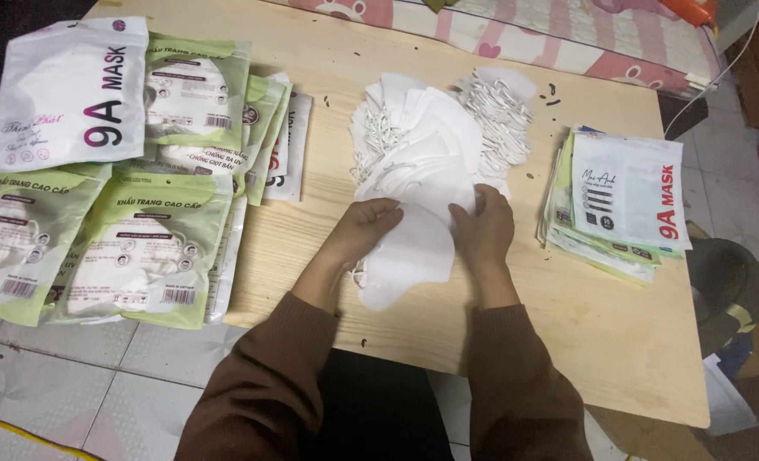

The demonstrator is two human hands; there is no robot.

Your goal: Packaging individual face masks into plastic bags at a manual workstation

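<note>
From the head camera, a small stack of white face masks was seen lying flat on the pale wooden counter, near its front edge and directly before the person. The left hand was laid on the stack's left edge with fingers curled and thumb pressed down, pinching the top layers; the right hand was closed loosely over the right edge, fingertips tucked onto the fabric — a two-sided hold, apparently so that the thin, slippery layers were kept squared.

Just behind, a larger heap of loose masks was fanned out, its elastic ear loops bunched to one side (soft, non-woven material, folded to a curved, beak-like outline). To the right, a flat pile of empty pouches was kept within reach, glossy white over green. At the left, filled green-and-white packets were overlapped in rows, plump and slightly crinkled, hanging over the counter's edge above the tiled floor.
</note>
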